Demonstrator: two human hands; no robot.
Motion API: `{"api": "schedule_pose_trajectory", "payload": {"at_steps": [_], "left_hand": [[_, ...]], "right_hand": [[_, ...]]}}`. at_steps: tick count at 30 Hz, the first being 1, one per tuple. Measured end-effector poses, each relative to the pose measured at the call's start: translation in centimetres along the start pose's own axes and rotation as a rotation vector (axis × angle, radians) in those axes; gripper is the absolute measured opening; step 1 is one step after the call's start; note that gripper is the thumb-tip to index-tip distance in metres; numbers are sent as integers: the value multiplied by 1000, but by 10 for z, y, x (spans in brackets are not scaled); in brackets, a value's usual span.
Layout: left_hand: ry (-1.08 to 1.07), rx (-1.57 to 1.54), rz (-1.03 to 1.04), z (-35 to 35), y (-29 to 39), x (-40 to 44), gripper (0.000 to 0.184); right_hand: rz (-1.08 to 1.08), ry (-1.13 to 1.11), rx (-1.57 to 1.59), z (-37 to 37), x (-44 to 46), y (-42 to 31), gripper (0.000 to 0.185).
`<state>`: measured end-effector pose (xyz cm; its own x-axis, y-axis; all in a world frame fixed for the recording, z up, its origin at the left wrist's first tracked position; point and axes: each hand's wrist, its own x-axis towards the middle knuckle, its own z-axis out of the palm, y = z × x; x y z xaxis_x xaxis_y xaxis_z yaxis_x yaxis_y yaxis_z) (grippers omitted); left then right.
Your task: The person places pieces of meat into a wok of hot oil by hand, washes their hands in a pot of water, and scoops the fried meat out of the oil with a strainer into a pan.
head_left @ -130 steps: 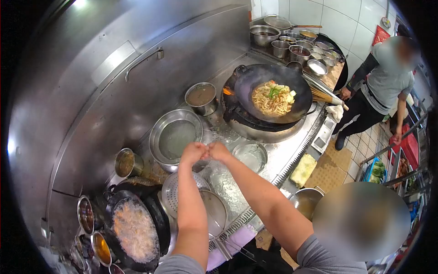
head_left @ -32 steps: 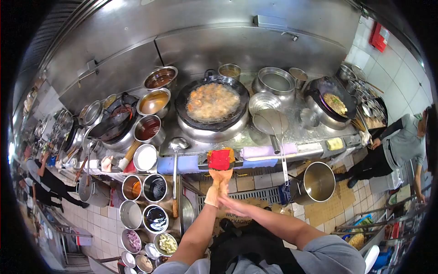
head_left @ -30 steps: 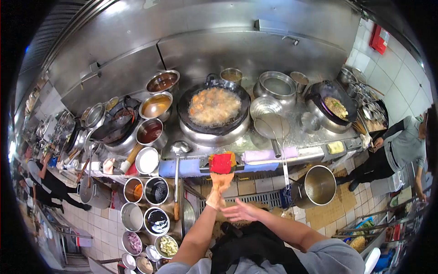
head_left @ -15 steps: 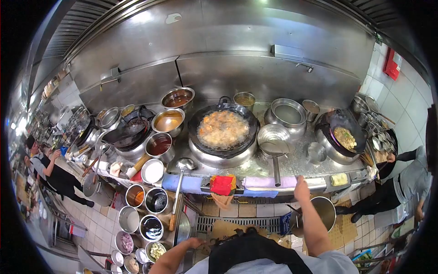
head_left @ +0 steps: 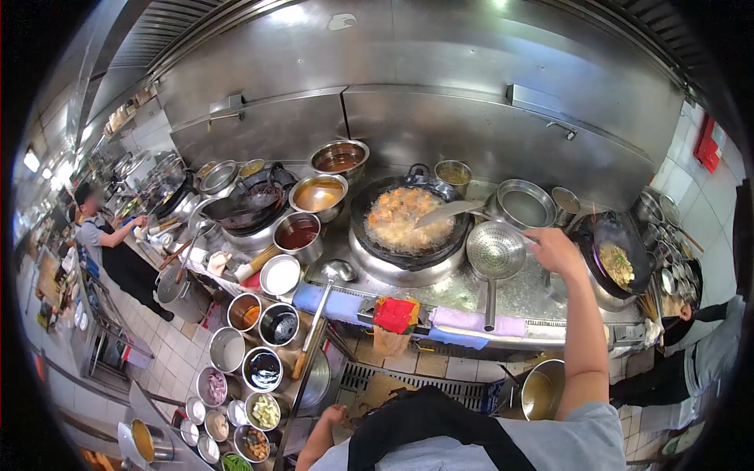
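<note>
Mesh skimmer (head_left: 449,212) and right hand (head_left: 552,250) had both shifted: a second earlier the skimmer lay on the worktop (head_left: 522,294) and the hands met near its front edge; now its head was over the wok (head_left: 359,217) of frying pieces. From the left, a steel ladle (head_left: 339,271) lay as before, its handle slanting toward the sauce pots (head_left: 243,310). Low by the apron, the left hand (head_left: 336,414) was curled; whether it gripped anything could not be told. A red cloth (head_left: 395,314), earlier against that hand, hung alone at the edge. Beside the wok sat a perforated strainer (head_left: 496,251). Beyond it, the right hand was closed around the skimmer's handle, left of the noodle wok (head_left: 648,263).
</note>
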<state>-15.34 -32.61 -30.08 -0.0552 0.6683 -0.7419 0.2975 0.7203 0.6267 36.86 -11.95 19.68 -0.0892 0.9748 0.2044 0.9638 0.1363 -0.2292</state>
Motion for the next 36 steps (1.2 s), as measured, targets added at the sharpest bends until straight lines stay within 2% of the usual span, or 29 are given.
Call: {"api": "schedule_pose_trajectory", "payload": {"at_steps": [2, 4, 5, 7, 8, 10, 15, 18, 20, 24, 26, 29, 32, 36], "left_hand": [[-45, -37, -4, 10, -1, -17, 32], [70, -53, 524, 21, -27, -20, 33], [68, -52, 523, 23, -21, -28, 33], [-10, 284, 147, 20, -10, -43, 33], [-13, 278, 104, 21, -14, -48, 32], [8, 198, 128, 21, -17, -56, 32], [10, 174, 128, 20, -34, -56, 30], [18, 176, 160, 15, -42, -50, 29], [24, 195, 196, 13, -46, -45, 29], [41, 305, 324, 8, -49, -36, 28], [133, 61, 97, 13, -18, -58, 28], [70, -44, 65, 11, -13, -60, 28], [-27, -138, 65, 4, -72, -2, 27], [33, -35, 80, 6, -42, -43, 25]], "right_hand": [[-83, -7, -4, 35, 20, -2, 27], [-95, -60, -32, 65, 34, -19, 28], [-93, -61, -32, 84, 40, -22, 28], [22, -117, -76, 116, 44, -29, 25], [19, -114, -71, 114, 35, -36, 25], [-15, -41, 62, 105, 19, -47, 22], [26, -37, 41, 184, 25, -28, 27], [-17, 7, 72, 174, 18, -23, 30], [-24, -62, 32, 133, 11, -21, 32], [-62, -57, 64, 100, 15, 8, 35], [14, -37, 119, 90, 18, 17, 32], [28, 103, 174, 106, 30, 35, 31], [139, 186, 304, 139, 56, 44, 29], [202, 246, 389, 170, 86, 37, 24]]}}
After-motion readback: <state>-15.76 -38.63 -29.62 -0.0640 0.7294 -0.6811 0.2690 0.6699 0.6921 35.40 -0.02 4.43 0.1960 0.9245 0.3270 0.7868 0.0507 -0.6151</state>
